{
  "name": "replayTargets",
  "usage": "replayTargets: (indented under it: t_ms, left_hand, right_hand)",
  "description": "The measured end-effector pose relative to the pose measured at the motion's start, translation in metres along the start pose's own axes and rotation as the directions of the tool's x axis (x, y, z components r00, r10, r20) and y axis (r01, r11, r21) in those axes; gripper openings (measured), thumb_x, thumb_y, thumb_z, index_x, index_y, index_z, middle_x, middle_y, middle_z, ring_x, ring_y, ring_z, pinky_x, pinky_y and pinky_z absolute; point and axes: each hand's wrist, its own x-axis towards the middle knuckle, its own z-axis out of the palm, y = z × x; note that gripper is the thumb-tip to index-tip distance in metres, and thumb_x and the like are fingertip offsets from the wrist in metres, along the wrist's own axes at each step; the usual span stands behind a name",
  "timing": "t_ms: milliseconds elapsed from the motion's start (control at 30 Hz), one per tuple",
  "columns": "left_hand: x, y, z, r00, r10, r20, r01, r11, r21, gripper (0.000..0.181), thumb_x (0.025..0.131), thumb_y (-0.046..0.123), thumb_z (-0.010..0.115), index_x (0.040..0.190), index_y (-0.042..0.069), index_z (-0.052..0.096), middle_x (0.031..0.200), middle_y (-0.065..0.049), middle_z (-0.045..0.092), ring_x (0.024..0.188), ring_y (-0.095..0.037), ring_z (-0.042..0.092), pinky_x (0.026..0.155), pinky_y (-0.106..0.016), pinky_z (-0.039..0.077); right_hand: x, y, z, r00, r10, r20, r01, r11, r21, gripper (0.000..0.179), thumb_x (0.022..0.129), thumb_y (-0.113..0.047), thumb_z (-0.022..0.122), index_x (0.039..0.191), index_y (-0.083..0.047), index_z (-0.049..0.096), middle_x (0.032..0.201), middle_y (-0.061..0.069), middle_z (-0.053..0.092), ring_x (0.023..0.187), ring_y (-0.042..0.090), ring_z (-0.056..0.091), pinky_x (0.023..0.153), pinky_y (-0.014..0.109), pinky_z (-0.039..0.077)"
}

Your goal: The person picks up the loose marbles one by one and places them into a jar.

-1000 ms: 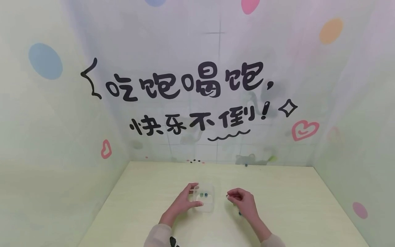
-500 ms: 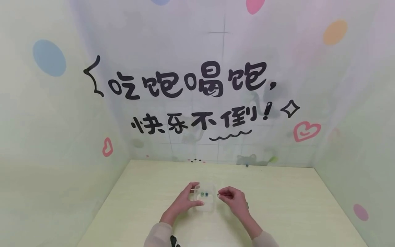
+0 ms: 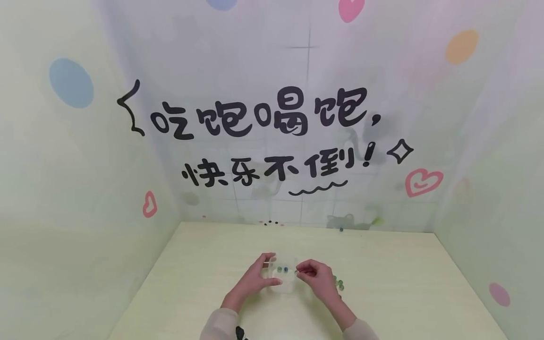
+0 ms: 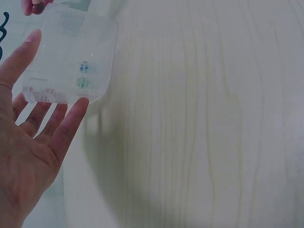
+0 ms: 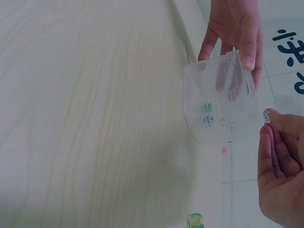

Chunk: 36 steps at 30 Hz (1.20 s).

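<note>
My left hand point(image 3: 254, 279) holds a clear plastic box point(image 3: 282, 286) by its left side, thumb on the near side and fingers on the far side. Inside lie a green marble point(image 4: 82, 82) and a blue marble point(image 4: 84, 67), side by side. At the box's right rim, my right hand point(image 3: 318, 277) pinches a small glass marble point(image 5: 266, 116) between thumb and fingertips. The right wrist view shows that marble just outside the box wall. Several green marbles point(image 3: 339, 284) rest on the table, right of my right hand and partly hidden by it.
A dark blue marble point(image 3: 341, 230) sits at the back edge of the pale wooden table point(image 3: 221, 245). Printed fabric walls point(image 3: 255, 203) enclose the table at the back and both sides.
My right hand has moved left with the pinched marble, up to the box's right rim. Green marbles once hidden behind it now show. The left hand keeps its hold on the box.
</note>
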Motion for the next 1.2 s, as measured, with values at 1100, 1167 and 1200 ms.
replayTargets:
  t_ms: [1100, 1167, 1200]
  left_hand:
    - [0.002, -0.002, 0.000, 1.000, 0.008, -0.008, -0.008, 1.000, 0.008, 0.078, 0.083, 0.026, 0.082, 0.146, 0.008, 0.040, 0.149, -0.021, 0.047, 0.134, -0.044, 0.048, 0.108, -0.064, 0.041]
    - [0.002, -0.003, 0.000, 1.000, 0.013, -0.006, -0.013, 1.000, 0.004, 0.078, 0.083, 0.025, 0.082, 0.146, 0.008, 0.040, 0.149, -0.022, 0.047, 0.133, -0.044, 0.048, 0.108, -0.064, 0.041]
    - [0.002, -0.003, 0.000, 1.000, 0.014, -0.005, -0.014, 1.000, 0.002, 0.078, 0.083, 0.025, 0.082, 0.146, 0.007, 0.040, 0.149, -0.022, 0.047, 0.133, -0.044, 0.048, 0.108, -0.064, 0.041]
  right_hand:
    - [-0.006, 0.003, -0.014, 0.999, -0.016, -0.035, 0.015, 0.999, -0.033, 0.013, 0.083, 0.001, 0.075, 0.095, -0.003, 0.073, 0.091, 0.011, 0.074, 0.078, 0.008, 0.066, 0.069, 0.015, 0.055]
    - [-0.007, 0.006, -0.016, 0.999, -0.011, -0.046, 0.009, 0.999, -0.044, 0.013, 0.083, 0.001, 0.075, 0.095, -0.004, 0.073, 0.091, 0.010, 0.075, 0.078, 0.007, 0.066, 0.069, 0.015, 0.056]
    - [-0.008, 0.008, -0.018, 0.999, -0.009, -0.050, 0.007, 0.999, -0.047, 0.013, 0.083, 0.001, 0.075, 0.095, -0.004, 0.073, 0.091, 0.010, 0.075, 0.079, 0.006, 0.066, 0.070, 0.015, 0.056]
